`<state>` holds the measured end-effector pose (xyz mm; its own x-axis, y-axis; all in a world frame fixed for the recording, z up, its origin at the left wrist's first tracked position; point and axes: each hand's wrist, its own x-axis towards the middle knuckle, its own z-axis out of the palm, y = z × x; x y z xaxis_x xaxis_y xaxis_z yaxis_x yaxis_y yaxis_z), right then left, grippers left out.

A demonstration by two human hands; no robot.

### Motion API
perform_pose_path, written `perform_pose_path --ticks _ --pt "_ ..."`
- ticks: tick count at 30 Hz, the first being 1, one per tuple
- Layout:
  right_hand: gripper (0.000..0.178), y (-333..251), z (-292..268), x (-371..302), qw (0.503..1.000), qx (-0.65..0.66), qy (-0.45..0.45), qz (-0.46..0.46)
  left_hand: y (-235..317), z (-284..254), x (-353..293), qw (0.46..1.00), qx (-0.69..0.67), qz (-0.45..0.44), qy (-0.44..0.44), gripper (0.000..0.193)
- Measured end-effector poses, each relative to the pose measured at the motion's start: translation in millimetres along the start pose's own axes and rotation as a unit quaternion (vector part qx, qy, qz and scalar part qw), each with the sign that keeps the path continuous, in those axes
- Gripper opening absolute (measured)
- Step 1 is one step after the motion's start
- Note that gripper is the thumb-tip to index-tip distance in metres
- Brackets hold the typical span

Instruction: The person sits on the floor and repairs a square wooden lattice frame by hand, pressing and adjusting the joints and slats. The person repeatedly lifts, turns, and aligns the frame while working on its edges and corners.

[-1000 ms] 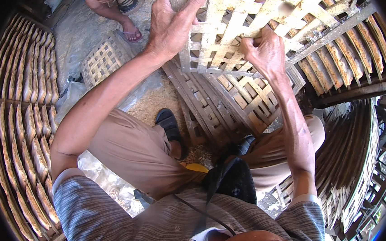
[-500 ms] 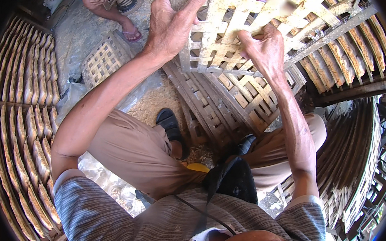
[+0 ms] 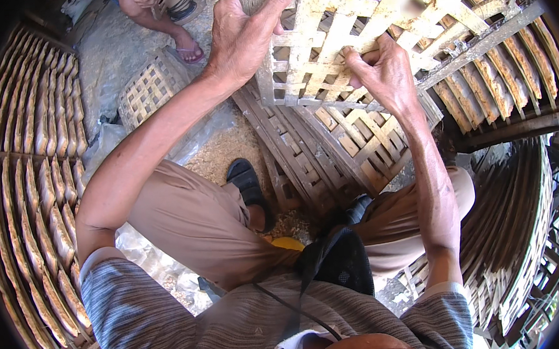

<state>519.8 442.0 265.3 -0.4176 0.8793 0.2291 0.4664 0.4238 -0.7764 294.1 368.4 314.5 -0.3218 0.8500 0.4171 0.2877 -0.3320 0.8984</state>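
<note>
A woven bamboo lattice tray (image 3: 321,40) with a wooden frame is held up in front of me, tilted, its top running out of view. My left hand (image 3: 242,36) is closed round the frame's left bar, the thumb stretched along it. Lower on the lattice, my right hand (image 3: 386,74) is closed at the slats, with thumb and forefinger curled against them; the other fingertips are partly hidden. Under the held tray lies a stack of similar trays (image 3: 362,135) on the floor between my feet.
Racks of trays with pale, brown-edged slabs rise at the left (image 3: 47,225) and the far right (image 3: 502,88). A pile of lattice trays (image 3: 513,222) stands by my right knee. Another lattice tray (image 3: 154,86) lies at the far left, near a co-worker's sandalled foot (image 3: 189,50).
My right hand and forearm have shifted slightly to the right, with the thumb lower against the slats. My left hand has moved slightly left, keeping its hold on the frame.
</note>
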Motion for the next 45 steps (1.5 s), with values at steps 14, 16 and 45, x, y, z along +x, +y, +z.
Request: perform_pose_path --ticks 14,16,45 --pt "0.039 -8 -13 0 0.998 0.001 -0.060 -0.006 -3 -8 -1 0.998 0.054 -0.013 0.017 0.037" --pt "0.032 9 -13 2 0.994 -0.052 -0.052 -0.078 2 -6 -1 0.998 0.050 -0.020 0.012 0.037" --pt "0.037 10 -7 7 0.998 -0.028 -0.043 -0.047 -52 -31 -8 0.937 0.299 -0.058 -0.170 0.059"
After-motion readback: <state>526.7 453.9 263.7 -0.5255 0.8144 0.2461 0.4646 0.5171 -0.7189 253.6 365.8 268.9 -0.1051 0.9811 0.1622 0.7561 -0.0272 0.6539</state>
